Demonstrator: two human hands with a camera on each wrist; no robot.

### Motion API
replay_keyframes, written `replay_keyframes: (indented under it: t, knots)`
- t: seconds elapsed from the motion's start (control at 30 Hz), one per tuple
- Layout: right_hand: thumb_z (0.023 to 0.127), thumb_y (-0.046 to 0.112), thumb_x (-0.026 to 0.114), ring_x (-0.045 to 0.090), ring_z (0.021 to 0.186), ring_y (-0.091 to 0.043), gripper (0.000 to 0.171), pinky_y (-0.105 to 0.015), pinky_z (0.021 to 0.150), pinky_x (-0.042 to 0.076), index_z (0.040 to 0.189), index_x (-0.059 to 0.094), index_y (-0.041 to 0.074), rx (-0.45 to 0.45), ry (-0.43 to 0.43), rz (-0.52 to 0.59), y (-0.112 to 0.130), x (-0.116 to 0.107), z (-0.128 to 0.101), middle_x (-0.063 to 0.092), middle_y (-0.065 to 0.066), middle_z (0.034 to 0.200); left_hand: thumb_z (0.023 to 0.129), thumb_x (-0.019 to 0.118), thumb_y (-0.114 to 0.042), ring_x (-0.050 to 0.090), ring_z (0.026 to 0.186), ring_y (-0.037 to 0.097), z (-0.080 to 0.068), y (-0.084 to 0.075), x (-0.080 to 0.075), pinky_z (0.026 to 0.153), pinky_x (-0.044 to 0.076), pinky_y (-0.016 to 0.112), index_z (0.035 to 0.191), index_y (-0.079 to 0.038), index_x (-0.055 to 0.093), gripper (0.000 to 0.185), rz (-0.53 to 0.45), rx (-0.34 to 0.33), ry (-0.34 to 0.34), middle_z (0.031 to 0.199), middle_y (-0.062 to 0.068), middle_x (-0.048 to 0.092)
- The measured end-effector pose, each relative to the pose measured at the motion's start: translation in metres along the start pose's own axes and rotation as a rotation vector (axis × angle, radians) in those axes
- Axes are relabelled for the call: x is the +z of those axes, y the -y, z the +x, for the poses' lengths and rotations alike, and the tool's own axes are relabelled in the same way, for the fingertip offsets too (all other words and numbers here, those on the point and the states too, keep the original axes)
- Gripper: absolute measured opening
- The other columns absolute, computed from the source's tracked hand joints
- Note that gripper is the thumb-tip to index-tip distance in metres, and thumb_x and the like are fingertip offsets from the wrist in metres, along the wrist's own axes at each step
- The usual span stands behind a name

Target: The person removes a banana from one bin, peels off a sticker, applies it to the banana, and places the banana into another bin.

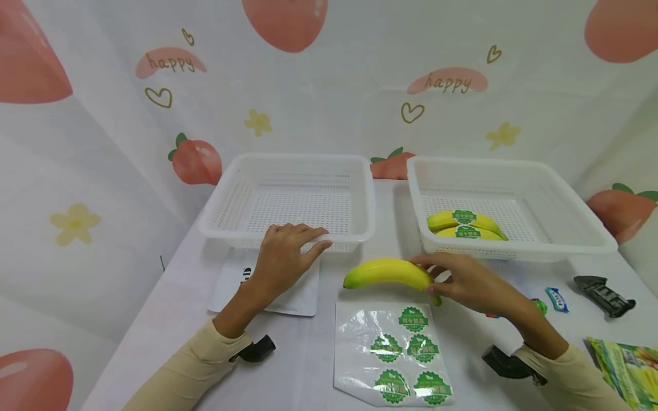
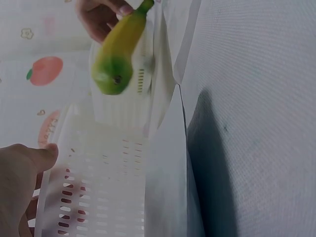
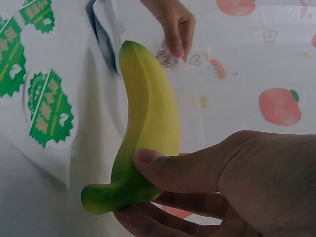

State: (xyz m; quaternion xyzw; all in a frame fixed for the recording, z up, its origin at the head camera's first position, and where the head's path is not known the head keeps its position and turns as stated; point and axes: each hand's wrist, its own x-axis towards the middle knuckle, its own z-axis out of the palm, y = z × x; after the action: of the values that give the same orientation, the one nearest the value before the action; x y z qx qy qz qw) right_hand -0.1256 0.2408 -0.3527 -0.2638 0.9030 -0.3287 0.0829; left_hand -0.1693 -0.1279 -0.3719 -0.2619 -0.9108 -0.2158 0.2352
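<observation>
There are two white baskets, the left basket (image 1: 290, 194) and the right basket (image 1: 514, 205), three bananas in all, one held banana (image 1: 388, 273) plus two labelled bananas (image 1: 465, 224) in the right basket, and five green stickers (image 1: 411, 354) on one sheet.

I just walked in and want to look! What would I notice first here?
First, the curved yellow banana that the right hand holds near its stem end above the table. Next, the clear sheet of round green stickers lying just below it. Then two stickered yellow bananas in the right white plastic basket.
</observation>
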Motion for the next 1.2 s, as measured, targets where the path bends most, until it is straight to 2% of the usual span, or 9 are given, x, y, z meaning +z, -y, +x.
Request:
replay_keyframes:
  t: [0.2,0.27,0.4,0.47,0.57,0.73,0.83,1.03,1.2]
  knots:
    - [0.09,0.005,0.083,0.073,0.106,-0.026,0.054,-0.028,0.08,0.06,0.141,0.067,0.008,0.021,0.001,0.0,-0.011,0.006,0.004,0.071,-0.013,0.132,0.098,0.077,-0.038,0.073,0.104,0.028,0.0,-0.003,0.0,0.086,0.048,0.048,0.124,-0.018,0.08,0.032,-0.015,0.0,-0.005,0.112,0.002,0.08]
    - [0.09,0.006,0.083,0.073,0.107,-0.027,0.054,-0.029,0.08,0.059,0.141,0.066,0.008,0.033,0.003,0.001,-0.013,0.007,0.005,0.071,-0.013,0.132,0.097,0.079,-0.034,0.07,0.108,0.029,0.0,-0.005,0.001,0.087,0.048,0.049,0.122,-0.017,0.08,0.03,-0.037,0.011,-0.029,0.115,0.002,0.079]
    - [0.092,0.007,0.082,0.073,0.108,-0.028,0.052,-0.03,0.082,0.06,0.141,0.066,0.007,0.039,0.005,0.001,-0.016,0.008,0.006,0.071,-0.013,0.131,0.094,0.083,-0.021,0.066,0.113,0.029,-0.001,-0.016,0.0,0.091,0.05,0.048,0.117,-0.014,0.081,0.025,-0.114,0.088,-0.1,0.117,0.005,0.075]
    - [0.092,0.008,0.082,0.073,0.108,-0.028,0.051,-0.031,0.082,0.06,0.141,0.067,0.007,0.039,0.005,-0.002,-0.017,0.008,0.006,0.072,-0.013,0.131,0.092,0.085,-0.017,0.066,0.11,0.027,-0.003,-0.026,-0.002,0.09,0.052,0.045,0.113,-0.012,0.082,0.022,-0.148,0.144,-0.105,0.114,0.006,0.074]
    - [0.093,0.008,0.081,0.073,0.109,-0.028,0.05,-0.033,0.083,0.06,0.141,0.067,0.006,0.041,0.01,-0.001,-0.019,0.009,0.007,0.072,-0.013,0.131,0.092,0.085,-0.019,0.067,0.104,0.023,-0.009,-0.043,-0.003,0.088,0.055,0.038,0.112,-0.013,0.081,0.021,-0.174,0.191,-0.001,0.11,0.004,0.072]
    - [0.094,0.006,0.079,0.072,0.11,-0.029,0.049,-0.035,0.086,0.061,0.141,0.066,0.005,0.042,0.021,0.006,-0.02,0.011,0.008,0.071,-0.015,0.133,0.094,0.082,-0.036,0.061,0.101,0.015,-0.024,-0.069,-0.002,0.086,0.053,0.031,0.125,-0.018,0.077,0.036,-0.174,0.147,0.351,0.114,0.0,0.067]
    - [0.094,0.005,0.078,0.072,0.11,-0.031,0.049,-0.037,0.086,0.061,0.141,0.066,0.004,0.04,0.019,0.005,-0.02,0.012,0.008,0.07,-0.016,0.134,0.095,0.08,-0.043,0.059,0.103,0.015,-0.029,-0.08,0.002,0.086,0.051,0.031,0.133,-0.019,0.073,0.046,-0.157,0.131,0.484,0.117,0.0,0.065]
    - [0.095,0.006,0.077,0.072,0.112,-0.032,0.048,-0.039,0.087,0.062,0.141,0.065,0.003,0.046,0.023,0.009,-0.02,0.012,0.009,0.069,-0.018,0.135,0.097,0.075,-0.05,0.059,0.114,0.017,-0.03,-0.093,0.013,0.091,0.051,0.032,0.141,-0.021,0.066,0.054,-0.059,0.164,0.593,0.128,0.001,0.064]
    - [0.095,0.006,0.077,0.072,0.112,-0.032,0.047,-0.039,0.087,0.062,0.141,0.065,0.002,0.049,0.03,0.01,-0.021,0.012,0.01,0.069,-0.018,0.135,0.095,0.076,-0.051,0.058,0.114,0.018,-0.031,-0.096,0.022,0.088,0.049,0.03,0.143,-0.019,0.064,0.059,-0.014,0.2,0.604,0.126,0.002,0.062]
